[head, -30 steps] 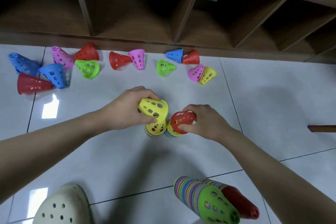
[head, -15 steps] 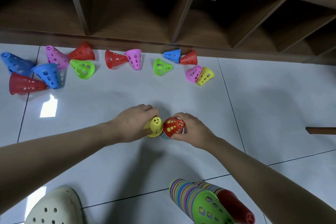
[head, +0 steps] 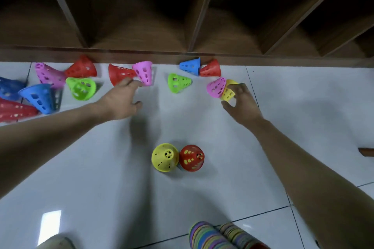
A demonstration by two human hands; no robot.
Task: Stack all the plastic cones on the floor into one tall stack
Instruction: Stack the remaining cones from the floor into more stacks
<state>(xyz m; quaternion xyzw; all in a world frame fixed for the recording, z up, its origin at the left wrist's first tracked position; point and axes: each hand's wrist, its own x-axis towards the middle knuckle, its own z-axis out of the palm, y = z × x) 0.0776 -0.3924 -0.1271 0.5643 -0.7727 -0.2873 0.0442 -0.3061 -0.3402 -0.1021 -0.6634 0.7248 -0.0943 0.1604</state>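
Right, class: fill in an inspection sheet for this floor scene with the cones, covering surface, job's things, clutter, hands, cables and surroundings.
Surface: pale tiled floor, glossy, dark grout lines.
Job's things: two short stacks stand side by side, yellow-topped stack and red-topped stack; loose cones lie tipped along the shelf, among them pink cone, green cone, yellow cone; long multicoloured stacks lie at the bottom edge.
Clutter: brown object at the right edge, unclear what.
Hands: left hand open, fingertips at the pink cone; right hand grips the yellow cone.
Cables: nothing seen.
Surroundings: wooden cubby shelf, white paper behind.
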